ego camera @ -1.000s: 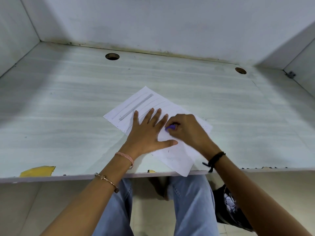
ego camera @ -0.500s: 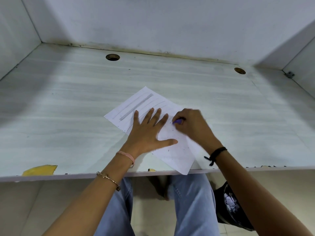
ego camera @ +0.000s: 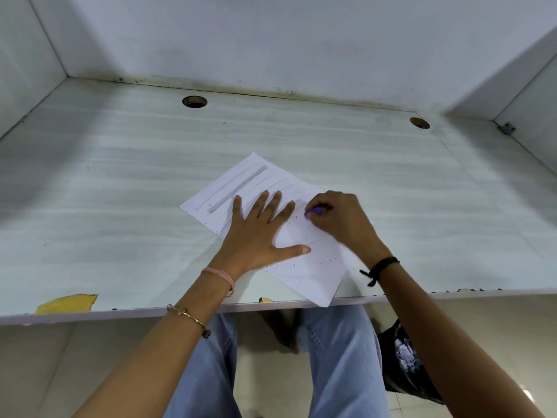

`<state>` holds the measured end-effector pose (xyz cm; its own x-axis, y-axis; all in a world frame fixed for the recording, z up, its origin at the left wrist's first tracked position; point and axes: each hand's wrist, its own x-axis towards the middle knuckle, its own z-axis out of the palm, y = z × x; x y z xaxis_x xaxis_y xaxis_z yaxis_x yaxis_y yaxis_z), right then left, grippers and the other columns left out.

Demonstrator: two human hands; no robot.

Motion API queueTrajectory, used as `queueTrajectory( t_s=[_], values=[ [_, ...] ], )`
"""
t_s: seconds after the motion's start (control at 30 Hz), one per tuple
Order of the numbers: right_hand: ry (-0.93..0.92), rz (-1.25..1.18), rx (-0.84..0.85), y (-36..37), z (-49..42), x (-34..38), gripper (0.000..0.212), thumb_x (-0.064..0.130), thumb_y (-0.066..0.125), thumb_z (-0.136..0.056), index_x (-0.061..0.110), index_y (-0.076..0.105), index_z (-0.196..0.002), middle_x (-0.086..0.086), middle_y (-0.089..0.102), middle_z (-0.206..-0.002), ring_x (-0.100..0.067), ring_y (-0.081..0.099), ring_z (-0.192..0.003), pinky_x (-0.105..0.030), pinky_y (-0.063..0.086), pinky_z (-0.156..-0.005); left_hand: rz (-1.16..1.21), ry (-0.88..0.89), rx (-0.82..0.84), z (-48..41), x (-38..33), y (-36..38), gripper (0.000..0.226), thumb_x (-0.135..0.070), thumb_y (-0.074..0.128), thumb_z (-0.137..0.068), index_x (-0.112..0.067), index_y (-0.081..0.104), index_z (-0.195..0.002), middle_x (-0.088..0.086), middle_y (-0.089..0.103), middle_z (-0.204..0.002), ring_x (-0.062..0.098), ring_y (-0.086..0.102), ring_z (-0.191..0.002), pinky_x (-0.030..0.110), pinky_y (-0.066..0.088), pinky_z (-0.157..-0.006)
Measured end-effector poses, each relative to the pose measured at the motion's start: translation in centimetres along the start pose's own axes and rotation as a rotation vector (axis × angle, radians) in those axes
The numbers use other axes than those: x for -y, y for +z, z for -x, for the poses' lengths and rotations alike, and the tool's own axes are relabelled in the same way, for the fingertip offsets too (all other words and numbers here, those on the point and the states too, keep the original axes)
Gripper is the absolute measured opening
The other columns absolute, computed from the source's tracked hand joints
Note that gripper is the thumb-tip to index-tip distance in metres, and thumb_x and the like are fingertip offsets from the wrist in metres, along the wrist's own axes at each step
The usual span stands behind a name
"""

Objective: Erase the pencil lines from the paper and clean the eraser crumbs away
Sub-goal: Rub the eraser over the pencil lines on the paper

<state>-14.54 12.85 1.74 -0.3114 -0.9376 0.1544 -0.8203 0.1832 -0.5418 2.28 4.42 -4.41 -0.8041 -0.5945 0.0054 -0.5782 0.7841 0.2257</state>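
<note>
White rectangular paper sheet (ego camera: pixel 307 267) lies skewed on the pale wood-grain surface (ego camera: pixel 120 191), under both hands. Small purple eraser (ego camera: pixel 315 211) is pinched in the curled fingers of the right hand (ego camera: pixel 340 218), tip down on the sheet just right of the left fingertips; likely mid-rub. Left hand (ego camera: pixel 256 233) is flat, fingers (ego camera: pixel 272 203) straight and spread, thumb out toward the right wrist. It presses the sheet so it won't slide or crumple under the strokes.

Grey pencil lines (ego camera: pixel 238 188), one thick band plus thinner ones, sit beyond the left fingertips, unerased. Paper near the right fingers looks mostly clean. Dark eraser crumbs (ego camera: pixel 295 268) are scattered below the left thumb, not swept yet. Judgement: erasing partway, cleanup not begun.

Sheet's near corner overhangs the surface's front edge, below the right wrist; strokes pulled toward the body could drag it off. Open room beyond and either side of both hands. Two round cable holes (ego camera: pixel 194 101) are far past the fingertips. Yellow chipped patch (ego camera: pixel 66 303) is at the front edge, well left of the left wrist.
</note>
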Motion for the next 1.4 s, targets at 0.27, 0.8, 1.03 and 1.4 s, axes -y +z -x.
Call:
queueTrajectory(
  t_s=[0.27,0.8,1.03,1.4],
  values=[
    [0.324,-0.567,-0.212,-0.6,1.5,-3.3,0.01,0.012,0.065,-0.088,0.012,0.07,-0.096,0.003,0.071,-0.086,-0.01,0.065,-0.067,-0.022,0.054,-0.072,0.012,-0.001,0.019,0.1,-0.3,-0.3,0.08,-0.085,0.014,-0.081,-0.051,-0.005,-0.151,-0.007,-0.018,-0.163,0.016,-0.02,-0.149,0.062,-0.015,-0.114],
    [0.2,-0.246,-0.153,-0.7,0.4,-2.4,0.009,0.007,0.072,-0.077,0.013,0.072,-0.084,0.004,0.067,-0.074,0.0,0.058,-0.061,-0.005,0.043,-0.061,0.037,0.055,-0.068,-4.8,-2.3,0.3,0.098,-0.091,0.011,-0.07,-0.038,0.017,-0.152,-0.006,0.004,-0.164,0.018,-0.004,-0.151,0.064,-0.011,-0.112],
    [0.186,-0.065,-0.131,-1.3,-0.9,-2.0,0.015,0.001,0.065,-0.075,0.011,0.074,-0.082,-0.001,0.067,-0.079,-0.012,0.059,-0.068,-0.007,0.042,-0.059,-0.003,0.045,-0.017,-5.0,-2.2,0.6,0.094,-0.089,0.011,-0.073,-0.043,-0.003,-0.154,-0.008,-0.011,-0.164,0.018,-0.014,-0.15,0.065,-0.014,-0.112],
    [0.204,-0.028,-0.125,-1.8,-1.0,-1.9,0.016,0.001,0.064,-0.076,0.01,0.075,-0.083,-0.003,0.07,-0.081,-0.018,0.064,-0.076,-0.021,0.048,-0.068,-0.001,0.042,-0.026,-5.2,-2.2,0.7,0.098,-0.093,0.009,-0.071,-0.043,-0.001,-0.154,-0.008,-0.01,-0.164,0.019,-0.014,-0.15,0.066,-0.013,-0.112]
  ],
)
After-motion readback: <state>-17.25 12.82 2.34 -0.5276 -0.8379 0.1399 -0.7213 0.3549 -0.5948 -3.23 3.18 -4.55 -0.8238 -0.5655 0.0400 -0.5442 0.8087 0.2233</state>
